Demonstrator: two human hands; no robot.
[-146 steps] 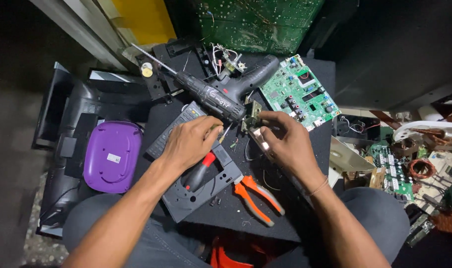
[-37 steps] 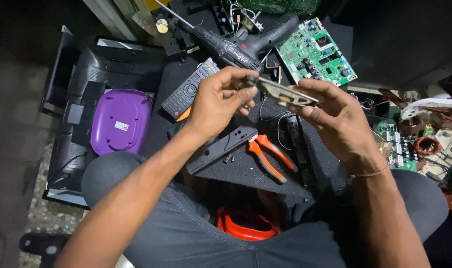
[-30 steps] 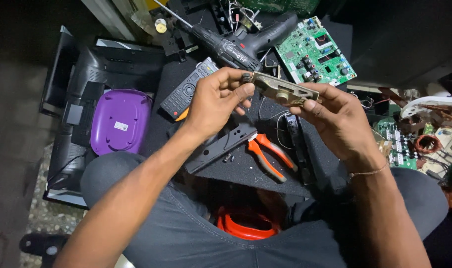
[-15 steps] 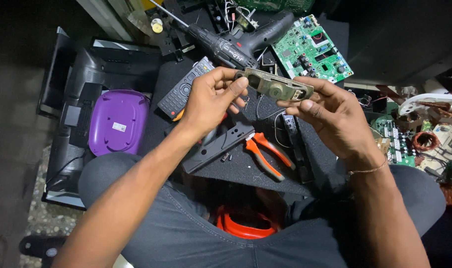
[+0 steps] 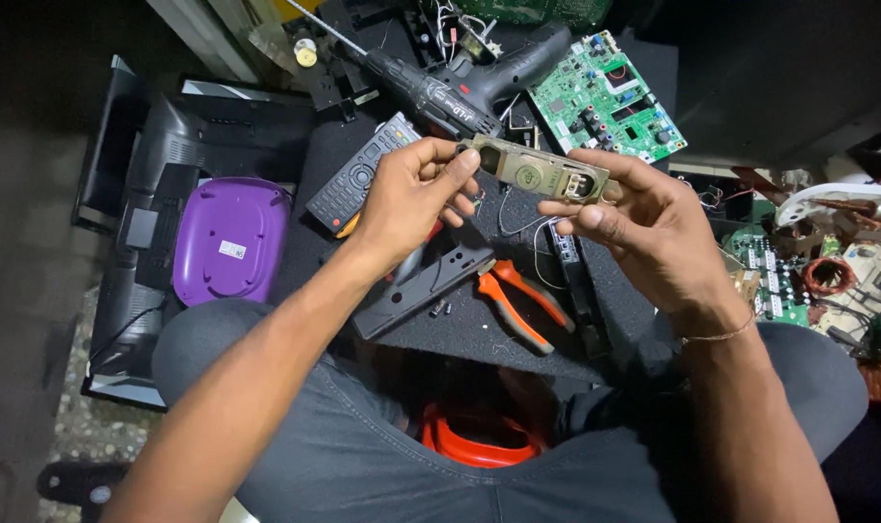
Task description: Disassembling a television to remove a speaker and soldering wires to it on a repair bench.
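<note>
The dark mat (image 5: 518, 329) carries the clutter: a black monitor shell (image 5: 160, 145) off to the left with a purple lid (image 5: 229, 239) on it, a drill (image 5: 460, 87), a green board (image 5: 605, 97), a remote (image 5: 363, 174) and orange pliers (image 5: 518, 300). Above these, both hands have lifted a narrow tan speaker strip (image 5: 537, 172) up off the mat since a few seconds ago, when they worked low beside the drill (the strip hangs clear of everything now). The left hand (image 5: 411, 199) pinches its left end with curled fingertips; the right hand (image 5: 644, 228) grips the right end between thumb and fingers. In the last second it has tilted little, so it reads as being turned over for inspection.
</note>
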